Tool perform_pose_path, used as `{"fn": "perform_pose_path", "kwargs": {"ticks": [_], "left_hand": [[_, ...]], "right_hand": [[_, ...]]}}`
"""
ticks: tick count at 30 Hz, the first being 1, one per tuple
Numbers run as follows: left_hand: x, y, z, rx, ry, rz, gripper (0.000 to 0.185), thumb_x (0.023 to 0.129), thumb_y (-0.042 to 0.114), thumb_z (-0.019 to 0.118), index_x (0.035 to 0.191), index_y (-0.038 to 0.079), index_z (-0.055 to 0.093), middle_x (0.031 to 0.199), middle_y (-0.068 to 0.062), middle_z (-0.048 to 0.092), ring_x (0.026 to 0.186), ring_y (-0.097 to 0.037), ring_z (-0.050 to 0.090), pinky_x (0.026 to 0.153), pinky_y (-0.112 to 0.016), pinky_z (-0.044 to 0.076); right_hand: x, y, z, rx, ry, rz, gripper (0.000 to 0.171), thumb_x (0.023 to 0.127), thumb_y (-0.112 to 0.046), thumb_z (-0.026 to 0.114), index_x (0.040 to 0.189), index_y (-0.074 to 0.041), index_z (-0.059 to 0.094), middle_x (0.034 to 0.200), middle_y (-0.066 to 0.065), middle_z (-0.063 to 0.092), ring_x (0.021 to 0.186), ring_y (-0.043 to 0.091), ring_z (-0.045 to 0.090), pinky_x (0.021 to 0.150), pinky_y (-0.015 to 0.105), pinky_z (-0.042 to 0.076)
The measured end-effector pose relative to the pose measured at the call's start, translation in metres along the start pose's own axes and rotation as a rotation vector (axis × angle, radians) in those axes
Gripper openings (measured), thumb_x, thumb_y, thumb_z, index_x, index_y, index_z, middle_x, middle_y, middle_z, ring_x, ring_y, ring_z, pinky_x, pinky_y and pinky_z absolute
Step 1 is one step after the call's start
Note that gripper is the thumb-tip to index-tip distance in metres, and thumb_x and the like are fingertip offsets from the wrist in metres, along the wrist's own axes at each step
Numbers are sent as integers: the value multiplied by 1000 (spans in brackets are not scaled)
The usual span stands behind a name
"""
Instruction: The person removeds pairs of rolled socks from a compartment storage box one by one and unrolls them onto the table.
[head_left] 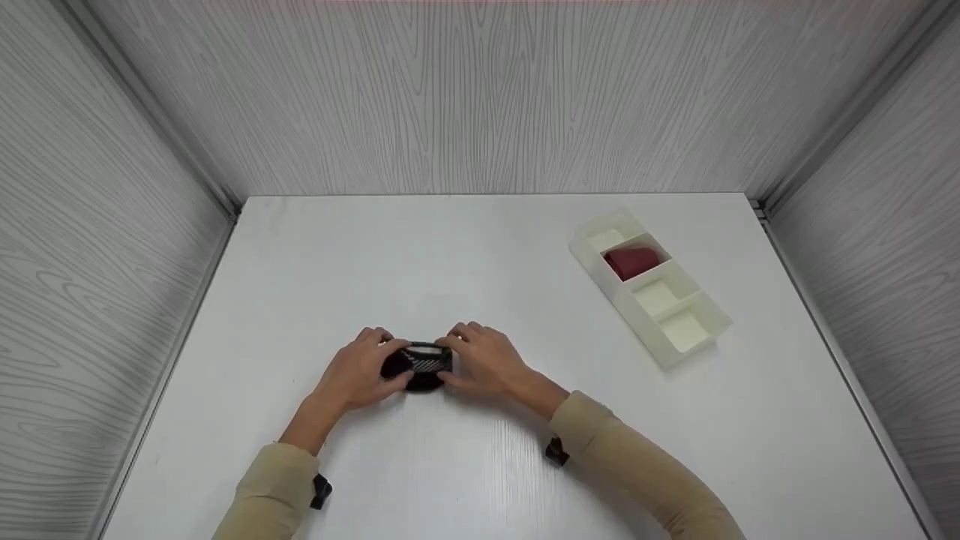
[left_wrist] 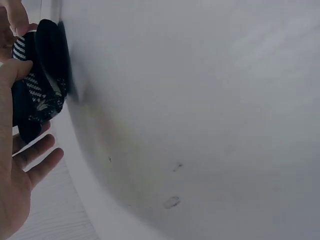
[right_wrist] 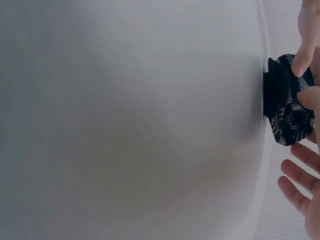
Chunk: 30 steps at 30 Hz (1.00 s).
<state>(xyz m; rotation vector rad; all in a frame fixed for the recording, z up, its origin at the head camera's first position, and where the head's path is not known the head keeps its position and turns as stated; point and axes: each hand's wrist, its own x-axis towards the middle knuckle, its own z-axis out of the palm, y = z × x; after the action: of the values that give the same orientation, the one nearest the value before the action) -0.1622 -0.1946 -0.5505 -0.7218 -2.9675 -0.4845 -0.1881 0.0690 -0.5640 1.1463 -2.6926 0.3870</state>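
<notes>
A black cloth bundle point(head_left: 427, 365) with white patterning, folded or rolled up like a sock, sits on the table between both hands. From its left end my left hand point(head_left: 358, 371) grips it, thumb on the near side. My right hand point(head_left: 486, 361) holds the opposite end in the same way. In the left wrist view the bundle point(left_wrist: 44, 70) shows striped and speckled knit, with the other fingers spread beyond it. A dark flap hangs along the table side of the bundle point(right_wrist: 290, 107) in the right wrist view. The fingertips behind it are partly hidden.
A white divided box point(head_left: 649, 341) lies at an angle on the right side of the white table point(head_left: 420, 255). One of its compartments holds a rolled dark red cloth point(head_left: 631, 262). Wood-grain panels point(head_left: 480, 97) border the table at the back and sides.
</notes>
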Motion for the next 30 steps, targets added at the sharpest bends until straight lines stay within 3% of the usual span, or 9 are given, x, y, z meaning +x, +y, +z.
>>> {"fn": "perform_pose_path", "kwargs": {"ticks": [7, 14, 19, 25, 30], "left_hand": [[9, -2, -1, 0, -70, -24, 46, 97, 43, 69, 132, 14, 71, 118, -14, 68, 106, -29, 63, 88, -50, 59], [10, -3, 0, -12, -78, -37, 46, 97, 43, 68, 134, 16, 70, 120, -15, 67, 106, -30, 63, 89, -51, 59], [5, -5, 1, -29, -10, -27, 49, 97, 44, 70, 137, 16, 67, 127, -14, 66, 113, -31, 64, 91, -52, 59], [0, -8, 3, 4, 123, 56, 49, 94, 39, 78, 135, 14, 68, 126, -13, 67, 112, -30, 67, 88, -49, 62], [-3, -8, 4, 19, 163, 89, 49, 91, 35, 81, 134, 14, 68, 120, -12, 68, 108, -29, 68, 85, -47, 63]], "right_hand": [[8, -2, -3, -73, -87, -8, 53, 97, -54, 68, 142, -27, 63, 132, -3, 68, 113, 17, 66, 92, 33, 61], [18, -1, -2, -74, -119, -26, 47, 98, -49, 69, 140, -27, 66, 128, -3, 73, 113, 18, 68, 94, 33, 60], [25, 0, 0, -20, -115, -14, 44, 97, -48, 70, 135, -25, 70, 123, -3, 76, 110, 17, 70, 92, 32, 61], [31, 3, 1, 162, -166, 73, 43, 96, -46, 69, 132, -22, 72, 124, -1, 76, 112, 19, 71, 90, 38, 62], [33, 6, 3, 301, -190, 137, 42, 95, -41, 69, 131, -20, 73, 122, 0, 78, 110, 20, 71, 90, 39, 61]]}}
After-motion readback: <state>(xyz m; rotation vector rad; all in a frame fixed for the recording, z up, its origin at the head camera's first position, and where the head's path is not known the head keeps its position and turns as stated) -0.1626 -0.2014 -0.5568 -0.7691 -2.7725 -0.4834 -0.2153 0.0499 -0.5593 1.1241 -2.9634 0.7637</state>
